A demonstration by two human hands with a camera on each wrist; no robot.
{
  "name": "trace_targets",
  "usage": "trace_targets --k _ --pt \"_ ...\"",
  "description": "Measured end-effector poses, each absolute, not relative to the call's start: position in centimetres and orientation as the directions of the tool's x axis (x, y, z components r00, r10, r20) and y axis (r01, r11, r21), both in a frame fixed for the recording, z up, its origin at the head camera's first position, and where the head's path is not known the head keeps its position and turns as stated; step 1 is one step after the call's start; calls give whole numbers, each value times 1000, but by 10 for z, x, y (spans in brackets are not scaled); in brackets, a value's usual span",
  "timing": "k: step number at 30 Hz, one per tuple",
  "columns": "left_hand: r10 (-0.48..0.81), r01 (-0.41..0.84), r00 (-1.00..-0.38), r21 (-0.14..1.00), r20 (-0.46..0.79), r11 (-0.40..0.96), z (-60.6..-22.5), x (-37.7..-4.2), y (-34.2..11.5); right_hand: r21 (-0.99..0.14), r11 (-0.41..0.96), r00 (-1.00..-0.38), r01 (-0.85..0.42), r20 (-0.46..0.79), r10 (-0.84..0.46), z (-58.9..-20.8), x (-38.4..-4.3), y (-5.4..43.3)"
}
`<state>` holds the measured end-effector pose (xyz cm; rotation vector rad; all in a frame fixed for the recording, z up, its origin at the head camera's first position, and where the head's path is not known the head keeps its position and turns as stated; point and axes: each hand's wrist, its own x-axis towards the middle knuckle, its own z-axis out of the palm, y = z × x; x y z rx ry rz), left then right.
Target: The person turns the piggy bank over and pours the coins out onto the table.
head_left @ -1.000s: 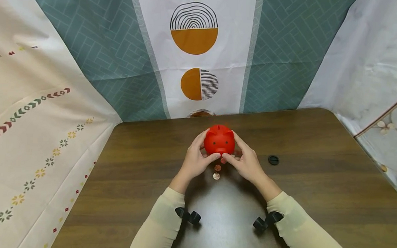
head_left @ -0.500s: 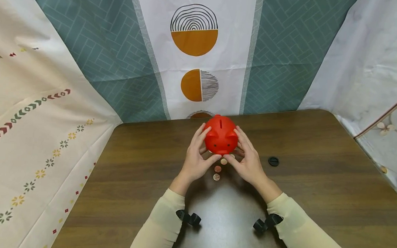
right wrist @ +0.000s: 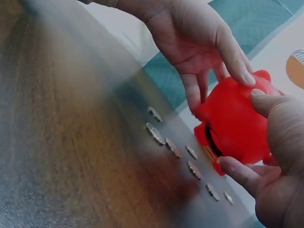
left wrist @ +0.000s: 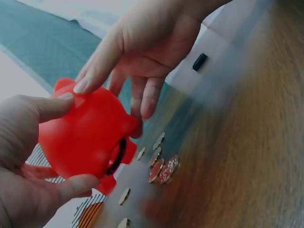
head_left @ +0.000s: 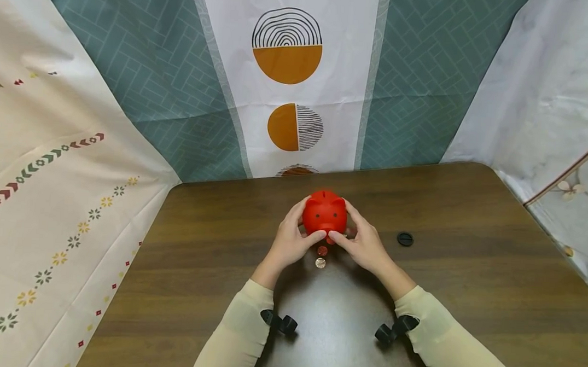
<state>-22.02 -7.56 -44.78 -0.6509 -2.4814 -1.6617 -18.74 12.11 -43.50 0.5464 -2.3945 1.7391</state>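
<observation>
A red piggy bank (head_left: 325,213) is held over the table between both hands, its face toward me and the coin slot on top. My left hand (head_left: 291,235) grips its left side, thumb near the snout. On the other side my right hand (head_left: 364,242) grips it the same way, the two thumbs almost meeting. Both wrist views show a dark-rimmed opening (right wrist: 213,141) in the underside. Below lie several loose coins (left wrist: 156,170), copper and gold in tone. Two of them, a copper coin (head_left: 323,251) and a shiny coin (head_left: 320,263), lie nearer me.
A round black plug (head_left: 405,239) lies on the wooden table (head_left: 211,267) to the right of the hands. Patterned cloths (head_left: 175,90) hang behind the table and along its sides. Each forearm wears a strapped black camera.
The piggy bank rose and tipped forward, showing more of its slot, then came down and levelled again. Both hands moved with it and kept their grip. The black plug stayed put.
</observation>
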Motion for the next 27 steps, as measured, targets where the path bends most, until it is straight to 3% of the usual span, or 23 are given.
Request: trace_targets --k 7,14,18,22,24,27 --pt "291 583 -805 780 518 227 -432 -215 -72 -763 264 -807 -590 567 -164 -453 -202 124" --pt "301 431 -888 858 348 278 -424 -207 -73 -866 265 -903 -424 380 -202 -443 -192 121" --pt "300 413 -897 861 326 298 -441 -217 -75 -877 277 -917 -393 351 -191 -443 -191 122" --pt "310 402 -901 855 304 329 -427 -207 -74 -871 305 -921 -384 339 -193 -464 -202 125" --pt "314 449 -880 840 356 306 -418 -200 -73 -840 295 -890 -456 420 -180 -472 -206 125" --pt "309 580 -807 776 504 248 -416 -201 -72 -743 274 -790 -610 596 -143 -464 -202 124"
